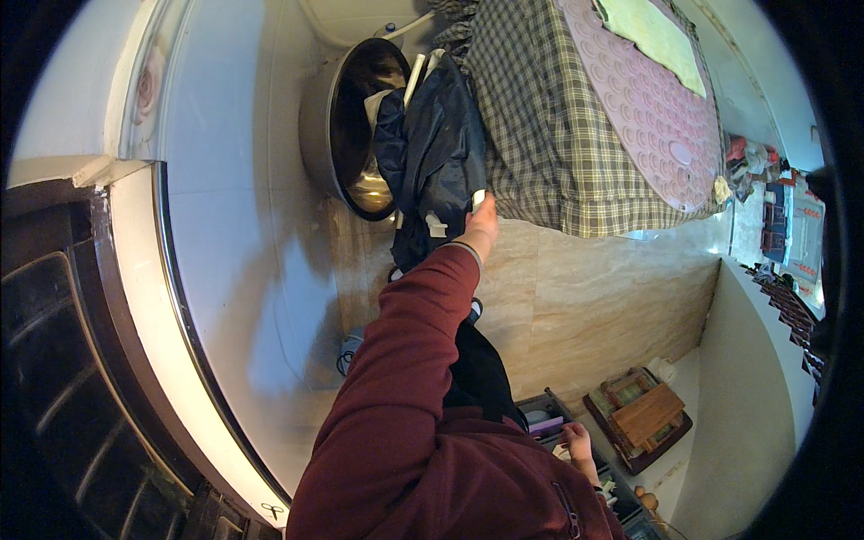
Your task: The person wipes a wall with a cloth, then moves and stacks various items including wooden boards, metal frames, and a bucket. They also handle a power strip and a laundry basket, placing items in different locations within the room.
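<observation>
My left hand [484, 223] reaches forward, its fingers closed around a small white piece [478, 199] at the right edge of a dark navy fabric item [436, 144]. That fabric hangs in folds against the rim of a large dark basin [346, 180], and a white stick [414, 79] pokes up between them. A white patch [436, 225] shows low on the fabric. Back by my right side, my right hand [577, 442] is bent with curled fingers over an open container [545, 405] of mixed things, a purple item [546, 427] among them. What its fingers hold is too small to make out.
A plaid cloth [531, 117] covers a table at the far right, topped by a pink bumpy mat [639, 108] and a pale yellow cloth [654, 40]. Wooden boards [646, 417] lie by the wall at right. A tiled wall [225, 225] runs along the left.
</observation>
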### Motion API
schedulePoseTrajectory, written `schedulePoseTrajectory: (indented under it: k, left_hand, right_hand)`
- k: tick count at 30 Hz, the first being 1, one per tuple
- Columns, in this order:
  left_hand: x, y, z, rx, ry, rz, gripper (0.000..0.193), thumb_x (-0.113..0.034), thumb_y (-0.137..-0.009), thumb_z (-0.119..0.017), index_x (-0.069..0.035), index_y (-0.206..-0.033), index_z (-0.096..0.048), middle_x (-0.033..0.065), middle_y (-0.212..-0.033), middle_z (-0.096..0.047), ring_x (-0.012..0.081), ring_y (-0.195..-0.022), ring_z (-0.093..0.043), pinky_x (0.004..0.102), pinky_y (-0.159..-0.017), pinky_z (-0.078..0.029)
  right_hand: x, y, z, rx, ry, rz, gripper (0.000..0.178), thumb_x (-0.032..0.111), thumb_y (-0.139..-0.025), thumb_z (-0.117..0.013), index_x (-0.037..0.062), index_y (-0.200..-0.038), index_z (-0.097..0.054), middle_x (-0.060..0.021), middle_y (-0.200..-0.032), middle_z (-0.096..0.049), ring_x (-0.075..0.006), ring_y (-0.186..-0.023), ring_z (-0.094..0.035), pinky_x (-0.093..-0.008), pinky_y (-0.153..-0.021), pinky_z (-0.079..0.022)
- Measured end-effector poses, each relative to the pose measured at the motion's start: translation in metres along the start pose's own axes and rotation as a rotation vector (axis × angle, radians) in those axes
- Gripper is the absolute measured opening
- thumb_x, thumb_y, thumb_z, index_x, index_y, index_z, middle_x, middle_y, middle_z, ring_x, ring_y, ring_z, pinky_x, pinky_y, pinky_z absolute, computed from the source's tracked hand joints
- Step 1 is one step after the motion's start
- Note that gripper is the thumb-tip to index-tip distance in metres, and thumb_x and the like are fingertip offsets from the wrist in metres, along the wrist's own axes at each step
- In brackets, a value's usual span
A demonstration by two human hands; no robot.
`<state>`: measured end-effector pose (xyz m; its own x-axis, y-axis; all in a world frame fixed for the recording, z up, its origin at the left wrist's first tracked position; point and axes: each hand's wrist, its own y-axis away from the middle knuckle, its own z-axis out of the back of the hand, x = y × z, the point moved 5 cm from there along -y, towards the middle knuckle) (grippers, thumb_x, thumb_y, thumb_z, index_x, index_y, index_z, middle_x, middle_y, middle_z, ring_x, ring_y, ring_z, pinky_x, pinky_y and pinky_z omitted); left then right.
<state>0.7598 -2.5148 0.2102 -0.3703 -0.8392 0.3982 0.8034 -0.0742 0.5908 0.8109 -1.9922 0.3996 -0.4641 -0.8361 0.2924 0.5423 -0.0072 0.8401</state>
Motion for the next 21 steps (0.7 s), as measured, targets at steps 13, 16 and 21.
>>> schedulePoseTrajectory:
  k: [13, 16, 21]
  left_hand:
    - [-0.009, -0.011, -0.009, 0.022, 0.019, 0.028, 0.033, -0.016, -0.081, -0.040, -0.003, -0.108, -0.053, 0.0090, -0.112, -0.051, 0.0253, -0.099, -0.048, 0.0466, -0.086, -0.026]
    - [-0.007, -0.007, -0.007, 0.025, 0.058, 0.032, 0.033, -0.017, -0.081, -0.041, -0.002, -0.109, -0.052, 0.0088, -0.111, -0.052, 0.0257, -0.098, -0.048, 0.0464, -0.086, -0.025]
    - [-0.001, 0.002, 0.001, 0.024, 0.047, -0.020, 0.034, -0.017, -0.080, -0.043, -0.002, -0.109, -0.052, 0.0092, -0.111, -0.051, 0.0263, -0.094, -0.049, 0.0462, -0.086, -0.024]
  right_hand:
    - [0.004, -0.001, -0.002, 0.017, 0.019, -0.048, 0.014, 0.016, -0.081, -0.047, 0.0047, -0.089, -0.050, -0.0044, -0.067, -0.054, -0.0132, -0.051, -0.052, -0.0238, -0.047, -0.042]
    - [0.006, -0.001, -0.003, 0.020, 0.002, -0.060, 0.013, 0.016, -0.081, -0.047, 0.0049, -0.088, -0.050, -0.0042, -0.066, -0.054, -0.0129, -0.052, -0.052, -0.0236, -0.047, -0.042]
    - [0.012, 0.001, -0.009, 0.002, -0.022, -0.053, 0.008, 0.013, -0.081, -0.047, 0.0049, -0.082, -0.049, -0.0030, -0.063, -0.051, -0.0113, -0.050, -0.047, -0.0237, -0.045, -0.039]
